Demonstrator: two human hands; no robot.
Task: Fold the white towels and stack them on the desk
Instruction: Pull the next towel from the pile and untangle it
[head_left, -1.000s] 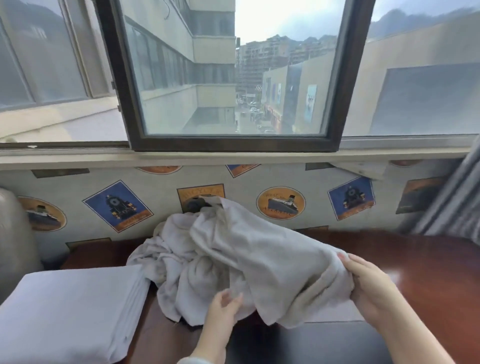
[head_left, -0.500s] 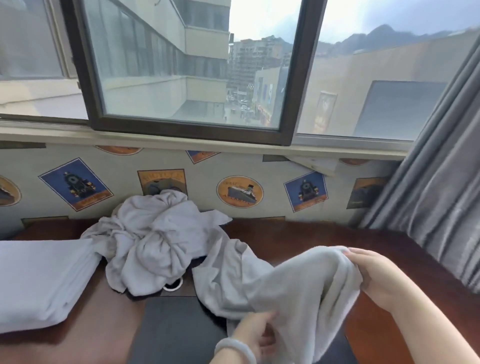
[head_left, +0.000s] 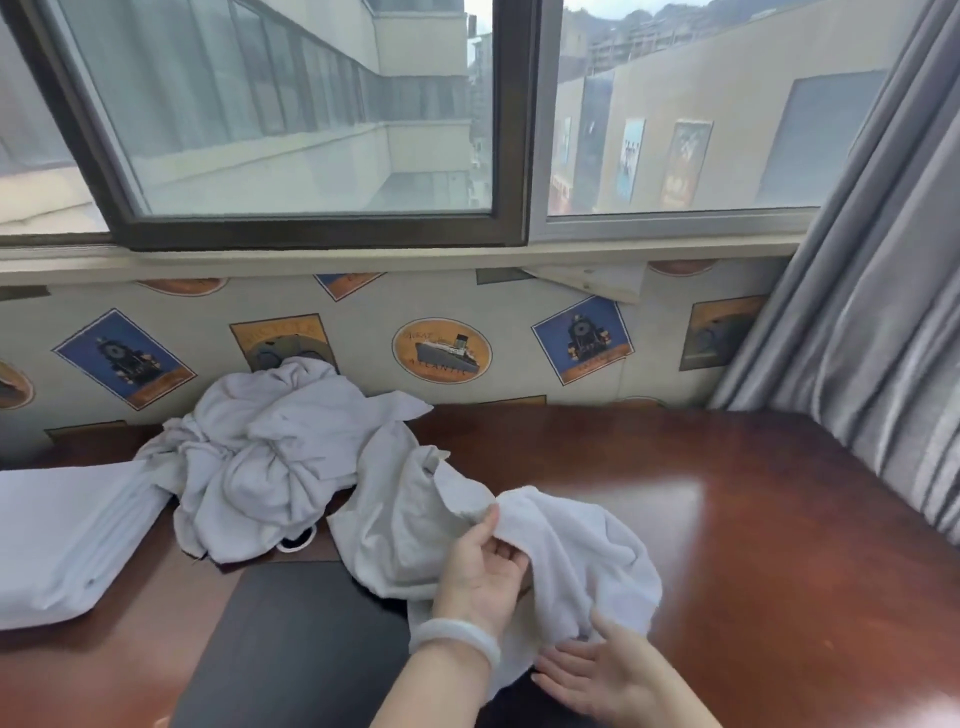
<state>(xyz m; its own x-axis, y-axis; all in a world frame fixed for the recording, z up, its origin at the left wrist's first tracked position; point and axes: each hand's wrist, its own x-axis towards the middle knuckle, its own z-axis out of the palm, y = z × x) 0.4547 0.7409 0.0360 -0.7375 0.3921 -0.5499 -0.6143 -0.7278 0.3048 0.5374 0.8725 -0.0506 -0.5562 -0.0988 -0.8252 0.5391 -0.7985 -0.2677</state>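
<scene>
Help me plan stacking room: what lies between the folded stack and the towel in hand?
The crumpled towel heap and part of a dark mat, seen in the head view.

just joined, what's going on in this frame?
A person is sorting out one white towel on the desk. The left hand pinches a fold of it; the right hand lies open against its near edge. It is not folded yet. A crumpled towel pile sits behind, a folded stack at the left.
</scene>
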